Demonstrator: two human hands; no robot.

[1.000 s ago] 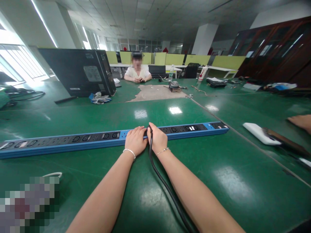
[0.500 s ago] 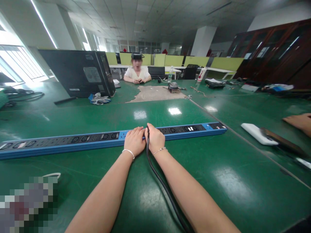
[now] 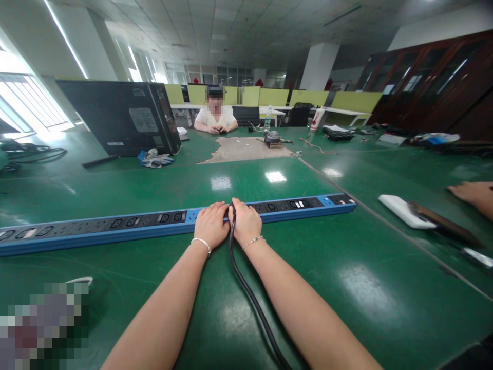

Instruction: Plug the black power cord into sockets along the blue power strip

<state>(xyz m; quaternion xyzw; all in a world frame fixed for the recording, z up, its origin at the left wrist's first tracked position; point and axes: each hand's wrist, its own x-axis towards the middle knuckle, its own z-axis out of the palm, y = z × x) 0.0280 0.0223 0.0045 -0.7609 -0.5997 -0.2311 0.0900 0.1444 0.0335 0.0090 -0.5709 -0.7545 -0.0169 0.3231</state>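
A long blue power strip [image 3: 115, 239] with black sockets lies across the green table. My left hand [image 3: 210, 226] is closed over its middle, fingers together on the top face. Right beside it, my right hand [image 3: 247, 222] grips the end of a black power cord [image 3: 246, 289] over the strip. The cord hangs back between my forearms toward the lower edge. My fingers hide the plug end, so I cannot tell how it sits against the sockets.
A computer case [image 3: 115, 121] and work gloves [image 3: 156, 158] are at the far left. Across the table sits a person [image 3: 215, 115]. On the right lie a white phone-like object [image 3: 402, 209], a dark one [image 3: 442, 223] and another person's hand [image 3: 472, 192]. A blurred-out object [image 3: 42, 324] is lower left.
The view has shifted slightly. Both hands stay at the same spot on the strip, and the cord has swung a little to the left.
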